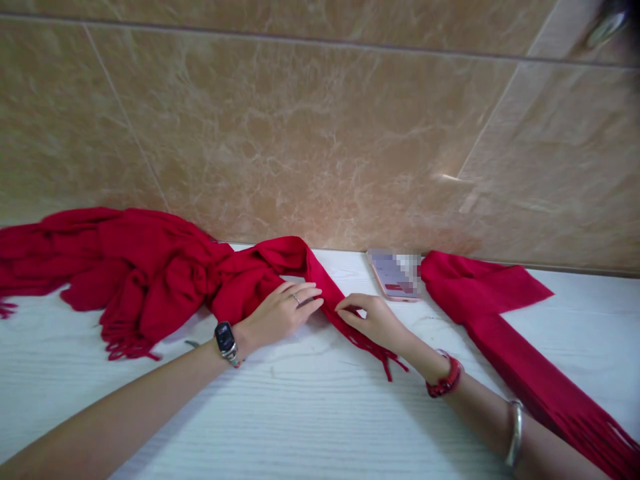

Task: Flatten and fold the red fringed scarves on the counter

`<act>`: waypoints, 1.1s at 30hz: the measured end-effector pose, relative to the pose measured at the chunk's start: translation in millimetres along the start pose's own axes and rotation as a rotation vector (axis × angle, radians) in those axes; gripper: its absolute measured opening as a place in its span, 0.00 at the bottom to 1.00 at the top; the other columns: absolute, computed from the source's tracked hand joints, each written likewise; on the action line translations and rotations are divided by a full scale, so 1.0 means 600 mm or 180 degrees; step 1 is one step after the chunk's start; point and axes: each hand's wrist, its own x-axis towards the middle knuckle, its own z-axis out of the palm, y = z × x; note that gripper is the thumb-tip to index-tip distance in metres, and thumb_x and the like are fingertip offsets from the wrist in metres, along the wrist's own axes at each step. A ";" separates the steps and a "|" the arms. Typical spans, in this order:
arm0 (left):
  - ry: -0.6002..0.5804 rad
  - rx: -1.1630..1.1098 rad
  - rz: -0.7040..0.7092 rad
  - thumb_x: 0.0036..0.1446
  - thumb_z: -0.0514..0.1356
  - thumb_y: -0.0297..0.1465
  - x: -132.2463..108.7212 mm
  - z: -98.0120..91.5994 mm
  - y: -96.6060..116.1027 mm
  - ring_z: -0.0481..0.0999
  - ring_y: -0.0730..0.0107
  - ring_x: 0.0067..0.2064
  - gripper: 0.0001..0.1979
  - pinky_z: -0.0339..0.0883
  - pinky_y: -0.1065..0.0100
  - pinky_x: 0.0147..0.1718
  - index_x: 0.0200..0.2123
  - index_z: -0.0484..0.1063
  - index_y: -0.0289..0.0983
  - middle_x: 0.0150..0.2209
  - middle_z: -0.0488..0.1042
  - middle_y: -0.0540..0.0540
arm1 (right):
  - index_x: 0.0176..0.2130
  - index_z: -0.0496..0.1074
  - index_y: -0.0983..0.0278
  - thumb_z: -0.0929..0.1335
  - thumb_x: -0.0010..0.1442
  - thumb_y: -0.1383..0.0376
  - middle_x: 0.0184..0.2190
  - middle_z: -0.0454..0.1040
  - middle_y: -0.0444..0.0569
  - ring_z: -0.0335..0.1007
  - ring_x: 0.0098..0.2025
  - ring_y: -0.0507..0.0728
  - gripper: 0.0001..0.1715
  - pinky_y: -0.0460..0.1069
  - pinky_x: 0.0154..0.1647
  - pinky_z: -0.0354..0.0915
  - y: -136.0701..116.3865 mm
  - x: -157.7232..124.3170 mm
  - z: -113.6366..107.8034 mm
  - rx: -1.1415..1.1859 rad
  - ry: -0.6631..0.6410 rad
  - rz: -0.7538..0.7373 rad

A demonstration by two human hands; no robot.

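Observation:
A red fringed scarf (317, 268) runs in a narrow strip from a bunched part on the left down to tassels near the middle of the white surface. My left hand (280, 312) lies over its near edge, fingers stretched out and tips touching the strip. It wears a ring, with a dark watch at the wrist. Thumb and forefinger of my right hand (373, 321) pinch the strip's right edge, just above the fringe. Whether the strip joins the larger red heap (150, 257) at left cannot be made out among the folds.
A phone (393, 280) lies near the wall, its screen partly blurred out. Right of it, another length of red fringed cloth (465, 287) lies folded at an angle, passing behind my right forearm. A brown marbled tile wall (300, 133) borders the white wood-grain surface (280, 413).

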 end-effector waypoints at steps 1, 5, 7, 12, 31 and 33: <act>-0.0046 0.0032 0.0029 0.60 0.49 0.25 -0.001 -0.001 0.000 0.63 0.63 0.54 0.15 0.58 0.59 0.52 0.49 0.66 0.35 0.51 0.67 0.42 | 0.31 0.74 0.64 0.63 0.54 0.70 0.30 0.76 0.47 0.71 0.32 0.52 0.10 0.46 0.36 0.64 0.000 -0.001 0.001 -0.0031 0.0019 0.0029; -0.0215 0.0077 0.0153 0.59 0.49 0.23 0.000 -0.003 0.000 0.64 0.62 0.53 0.15 0.59 0.59 0.50 0.48 0.66 0.34 0.50 0.68 0.41 | 0.30 0.73 0.63 0.63 0.54 0.70 0.29 0.76 0.47 0.70 0.32 0.53 0.09 0.47 0.35 0.64 -0.002 -0.004 0.008 -0.0220 0.0177 0.0090; -0.0253 0.0051 0.0168 0.59 0.49 0.23 0.000 -0.002 0.000 0.65 0.62 0.52 0.15 0.60 0.60 0.50 0.48 0.66 0.34 0.51 0.68 0.41 | 0.29 0.72 0.63 0.63 0.54 0.70 0.29 0.75 0.47 0.70 0.32 0.54 0.08 0.48 0.36 0.64 -0.006 -0.005 0.009 -0.0274 0.0303 0.0082; -0.0083 -0.0140 -0.0023 0.60 0.49 0.25 -0.003 -0.001 0.003 0.63 0.63 0.55 0.14 0.58 0.60 0.52 0.47 0.67 0.34 0.54 0.64 0.40 | 0.29 0.71 0.64 0.64 0.54 0.70 0.29 0.75 0.47 0.69 0.32 0.53 0.07 0.48 0.36 0.64 -0.012 -0.006 0.006 -0.0197 0.0384 0.0043; 0.0053 -0.0217 0.0083 0.60 0.50 0.26 0.001 0.002 0.010 0.66 0.64 0.51 0.14 0.60 0.60 0.50 0.49 0.65 0.32 0.50 0.69 0.41 | 0.30 0.74 0.64 0.64 0.54 0.69 0.29 0.77 0.49 0.71 0.31 0.54 0.09 0.47 0.33 0.64 -0.006 -0.002 0.011 -0.0266 0.0278 0.0263; 0.0183 -0.0218 0.0118 0.60 0.50 0.25 0.002 -0.002 0.013 0.67 0.66 0.50 0.13 0.61 0.60 0.50 0.48 0.66 0.31 0.48 0.70 0.41 | 0.31 0.75 0.64 0.65 0.54 0.68 0.29 0.76 0.49 0.71 0.31 0.54 0.07 0.47 0.33 0.64 -0.007 -0.003 0.011 -0.0352 0.0281 0.0163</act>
